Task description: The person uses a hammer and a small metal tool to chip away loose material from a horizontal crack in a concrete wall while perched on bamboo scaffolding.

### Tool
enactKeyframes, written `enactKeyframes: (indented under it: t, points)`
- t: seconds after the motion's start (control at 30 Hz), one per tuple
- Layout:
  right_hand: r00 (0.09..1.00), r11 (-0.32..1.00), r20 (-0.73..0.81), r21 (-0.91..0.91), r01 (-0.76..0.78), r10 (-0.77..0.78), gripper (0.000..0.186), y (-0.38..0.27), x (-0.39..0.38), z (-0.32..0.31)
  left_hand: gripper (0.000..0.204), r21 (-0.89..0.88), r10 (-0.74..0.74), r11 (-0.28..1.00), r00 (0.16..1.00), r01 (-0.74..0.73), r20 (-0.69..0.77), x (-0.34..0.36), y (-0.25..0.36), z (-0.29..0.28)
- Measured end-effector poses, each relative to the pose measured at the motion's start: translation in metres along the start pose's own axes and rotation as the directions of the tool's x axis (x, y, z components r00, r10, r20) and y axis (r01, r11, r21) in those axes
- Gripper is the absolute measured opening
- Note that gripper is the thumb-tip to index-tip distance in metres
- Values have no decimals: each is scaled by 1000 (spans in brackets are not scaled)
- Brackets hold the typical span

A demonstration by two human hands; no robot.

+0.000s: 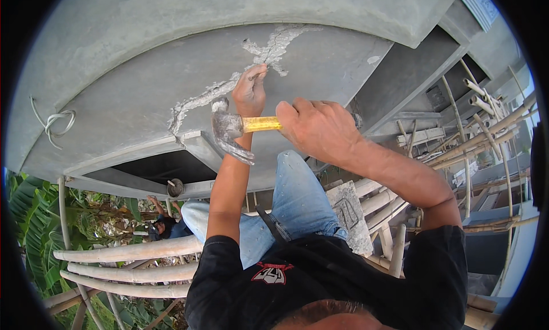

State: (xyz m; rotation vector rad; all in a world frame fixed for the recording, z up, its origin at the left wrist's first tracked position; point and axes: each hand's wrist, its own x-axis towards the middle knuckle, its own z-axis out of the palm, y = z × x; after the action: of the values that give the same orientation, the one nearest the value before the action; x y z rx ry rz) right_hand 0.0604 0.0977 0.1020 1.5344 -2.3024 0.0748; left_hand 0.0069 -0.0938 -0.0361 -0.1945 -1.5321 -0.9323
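Note:
In front of me is a grey plastered wall (171,67) with a rough, chipped groove (209,96) running diagonally and branching near its top. My left hand (250,90) is raised against the wall at the groove, its fingers closed in a pinch. A small dark bit shows at the fingers, but what they hold is mostly hidden. My right hand (323,127) grips the yellow handle of a claw hammer (227,127). The worn, dusty hammer head is nearer the camera than my left forearm and partly covers it.
Bamboo scaffold poles (131,251) cross at lower left, with more bamboo (486,138) at right. A cement-stained board (350,216) lies beside my knee. Below the dark wall opening (154,169) is a small pot (175,187). Another person (170,226) is lower down. A white cord (54,123) hangs from the wall.

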Motion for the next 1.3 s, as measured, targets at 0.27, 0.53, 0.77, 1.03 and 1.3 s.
enactKeyframes:
  t: [0.27, 0.53, 0.77, 1.03, 1.3]
  points:
    - [996, 996, -54, 49, 76, -74, 28, 2, -4, 5, 10, -11, -114, 993, 993, 114, 13, -6, 0, 4]
    - [992, 979, -14, 165, -120, 124, 27, 18, -16, 6, 8, -49, -492, 870, 870, 490, -43, 14, 4, 4]
    - [921, 860, -61, 386, -334, 386, 23, 34, -82, 21, 13, 12, -203, 979, 973, 205, -112, -2, 26, 2]
    - [797, 649, 20, 569, -505, 603, 29, 31, -127, 46, 11, 86, -193, 977, 980, 197, -55, 14, 33, 6]
    - [832, 673, 12, 582, -457, 554, 30, 34, -108, 37, 8, 213, -152, 970, 978, 120, 145, 43, 28, -4]
